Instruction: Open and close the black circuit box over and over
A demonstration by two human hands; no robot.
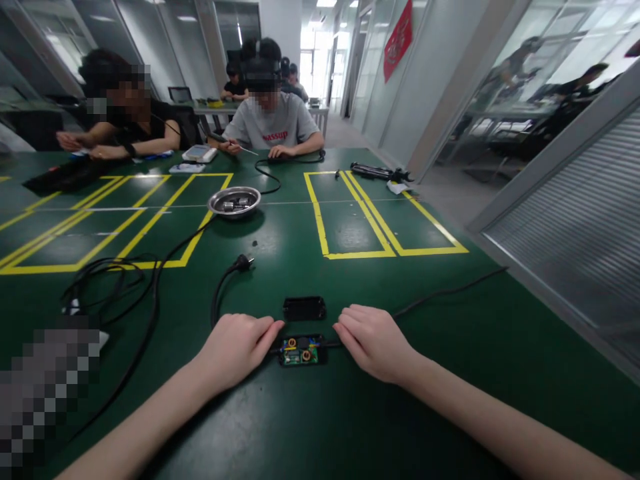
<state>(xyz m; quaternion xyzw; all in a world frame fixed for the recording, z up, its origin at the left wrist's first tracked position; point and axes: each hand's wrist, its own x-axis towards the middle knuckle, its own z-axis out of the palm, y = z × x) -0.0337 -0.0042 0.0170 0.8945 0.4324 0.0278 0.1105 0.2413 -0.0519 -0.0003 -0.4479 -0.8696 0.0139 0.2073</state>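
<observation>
A small black case with a green circuit board (301, 351) lies on the table between my hands. Two copper-coloured coils and some blue and yellow wires show on the board. From its left end a black cable runs into my left hand (243, 347), whose fingers are closed around it. My right hand (373, 341) is closed on the black cable (440, 292) at the other end, which trails off to the right. Just beyond the board rests a loose black cover (304, 309), hollow side up. The left cable leads to a black power plug (244, 263).
A metal bowl (234, 202) with small metal parts stands farther off. Coiled black cable (107, 277) lies at left. Yellow tape (360, 255) marks the green table. Two people sit across it, one holding a thin tool. A black folded object (380, 172) lies at the far right.
</observation>
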